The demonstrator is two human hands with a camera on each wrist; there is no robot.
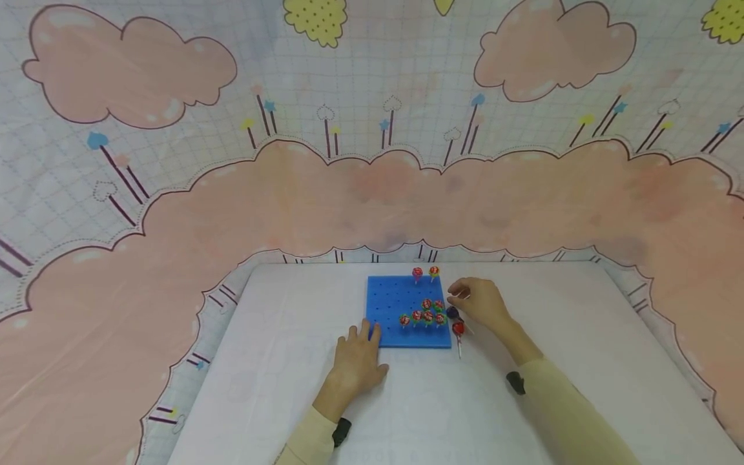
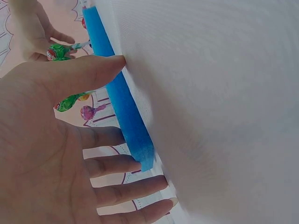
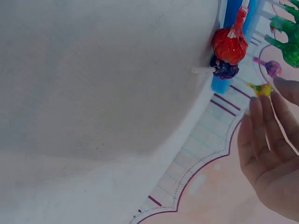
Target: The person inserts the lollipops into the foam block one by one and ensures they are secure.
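A blue pegboard [image 1: 389, 303] with rows of small holes lies on the white table. My left hand [image 1: 356, 361] rests at its front left corner, fingers spread and touching it; the left wrist view shows the thumb against the board's edge. Several green-and-red wrapped lollipops [image 1: 428, 316] stand in the board's right part, with a pink lollipop [image 1: 417, 273] and a yellow lollipop [image 1: 434, 271] at the back. My right hand [image 1: 479, 300] hovers by the right edge, fingers loosely bent, no lollipop visible in it. Below it lie a dark purple lollipop [image 1: 453, 312] and a red lollipop [image 1: 458, 329].
The white table [image 1: 279, 361] extends on both sides of the board. Behind it hangs a patterned cloth [image 1: 407, 200] with pink clouds. Dark bands [image 1: 341, 431] are worn at both wrists.
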